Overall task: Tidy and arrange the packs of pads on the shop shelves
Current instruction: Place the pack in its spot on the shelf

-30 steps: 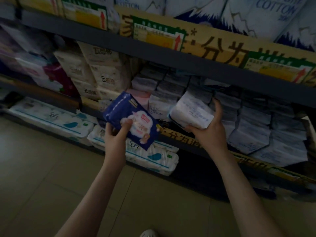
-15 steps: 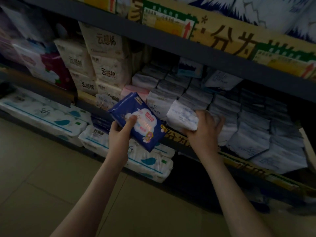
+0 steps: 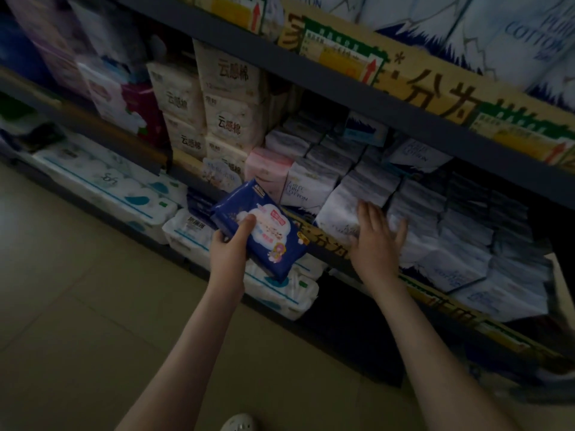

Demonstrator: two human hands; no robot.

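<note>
My left hand (image 3: 231, 247) grips a dark blue pack of pads (image 3: 264, 228) by its lower left edge, thumb on its front, and holds it tilted in front of the middle shelf. My right hand (image 3: 376, 234) lies with straight, spread fingers on a white pack (image 3: 345, 209) at the front of the middle shelf, pressing it in among several rows of white "Pure Cotton" packs (image 3: 466, 241). A pink pack (image 3: 267, 172) stands just left of those rows.
Cream packs (image 3: 230, 119) are stacked to the left on the same shelf. The shelf edge carries a yellow printed strip (image 3: 435, 300). Large white tissue bundles (image 3: 102, 185) lie on the bottom level near the tiled floor (image 3: 77, 306). An upper shelf (image 3: 357, 85) overhangs.
My right hand carried the white pack down onto the shelf front, let go of its grip and now lies flat on it. The left hand kept the blue pack, drifting slightly right.
</note>
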